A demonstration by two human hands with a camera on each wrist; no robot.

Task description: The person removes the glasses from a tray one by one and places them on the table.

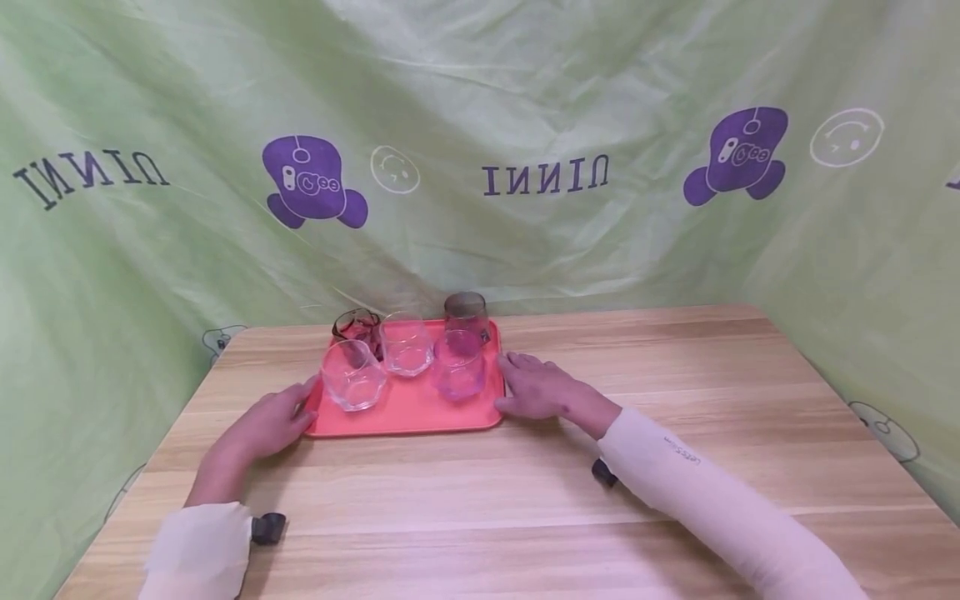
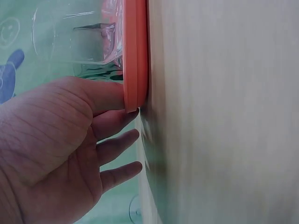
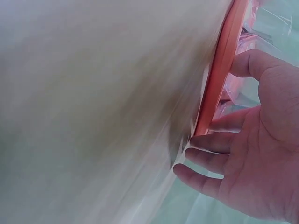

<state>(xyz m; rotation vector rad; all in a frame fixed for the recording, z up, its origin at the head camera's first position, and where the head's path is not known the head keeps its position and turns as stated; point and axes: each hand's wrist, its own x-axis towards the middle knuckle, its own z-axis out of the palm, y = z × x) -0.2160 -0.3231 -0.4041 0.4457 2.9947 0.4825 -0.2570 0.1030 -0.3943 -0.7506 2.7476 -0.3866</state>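
A red tray (image 1: 405, 421) lies on the wooden table, bearing several drinking glasses. At its front left stands a clear glass (image 1: 356, 392), with another clear glass (image 1: 408, 360) behind it to the right. A pink glass (image 1: 459, 379) is near the right side. Behind them are a smoky grey glass (image 1: 466, 308) and a dark brown-tinted glass (image 1: 348, 323), partly hidden. My left hand (image 1: 273, 421) is at the tray's left edge, its thumb at the rim and its fingers extended. My right hand (image 1: 540, 387) touches the right edge with loosely straight fingers.
The wooden table (image 1: 465, 517) stretches in front of the tray and to both sides. A green curtain (image 1: 525, 250) with purple prints hangs close behind the table and along its sides. Near each sleeve cuff shows a small black device (image 1: 268, 528).
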